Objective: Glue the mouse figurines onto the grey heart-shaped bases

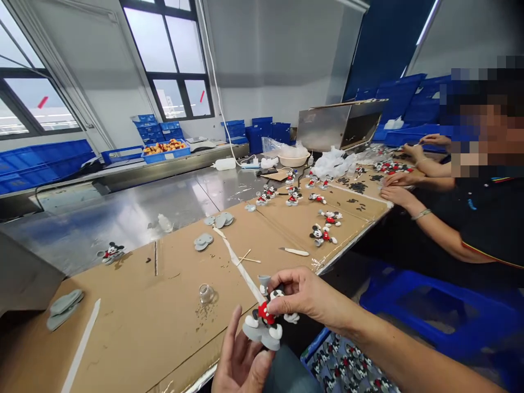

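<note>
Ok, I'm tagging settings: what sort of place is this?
Probably a factory workshop: stacked blue plastic crates, a metal workbench partly covered in brown cardboard, and many black, white and red mouse figurines.

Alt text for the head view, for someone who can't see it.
A person's right hand holds a mouse figure on a gray base, with the left hand open by the base. The cardboard-covered table bears more figures, gray discs and cotton swabs. Another person is at the right.

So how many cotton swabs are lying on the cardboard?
2: one swab slants across the other swab, both by the white tape strip, left of the knife. Others may be hidden.
</note>
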### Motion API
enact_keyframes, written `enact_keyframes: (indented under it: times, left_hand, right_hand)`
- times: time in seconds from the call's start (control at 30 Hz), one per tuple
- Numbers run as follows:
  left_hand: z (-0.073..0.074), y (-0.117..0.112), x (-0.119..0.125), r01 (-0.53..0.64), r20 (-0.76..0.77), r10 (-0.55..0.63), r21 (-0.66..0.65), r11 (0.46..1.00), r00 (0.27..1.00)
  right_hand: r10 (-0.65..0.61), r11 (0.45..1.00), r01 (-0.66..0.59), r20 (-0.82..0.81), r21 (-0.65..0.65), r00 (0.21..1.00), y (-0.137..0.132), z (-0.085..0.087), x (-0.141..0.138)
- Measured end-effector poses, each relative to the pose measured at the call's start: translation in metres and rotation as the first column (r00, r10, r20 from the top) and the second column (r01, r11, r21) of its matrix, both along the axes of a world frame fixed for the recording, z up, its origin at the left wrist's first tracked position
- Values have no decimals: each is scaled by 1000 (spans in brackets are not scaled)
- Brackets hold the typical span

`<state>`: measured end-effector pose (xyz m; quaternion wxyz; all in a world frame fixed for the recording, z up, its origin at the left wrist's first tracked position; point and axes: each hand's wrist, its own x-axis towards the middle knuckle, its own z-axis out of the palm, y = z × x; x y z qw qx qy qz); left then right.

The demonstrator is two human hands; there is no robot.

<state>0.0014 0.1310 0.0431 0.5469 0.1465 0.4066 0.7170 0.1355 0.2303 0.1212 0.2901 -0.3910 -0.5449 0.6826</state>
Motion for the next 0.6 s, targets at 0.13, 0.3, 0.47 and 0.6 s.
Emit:
enact_keyframes:
  times: [0.13,0.3,0.47,0.6]
  left_hand:
    - [7,-9,-1,6,58,-2,-67,998,998]
    - [16,-18,-6,-47,180,72,-143,989,981]
    - [17,-26,-11,-144,182,161,-102,984,970]
    - [18,-29,-9,-205,112,210,-49,977,971]
  right_hand:
    - [63,997,-65,-40,-49,997,-13,-3,-10]
    - [-69,998,65,-201,-27,977,-32,-17,-18]
    - [-46,999,43,-239,-16,970,-59,-46,-22]
    - [-61,993,80,-211,84,975,-71,-55,-22]
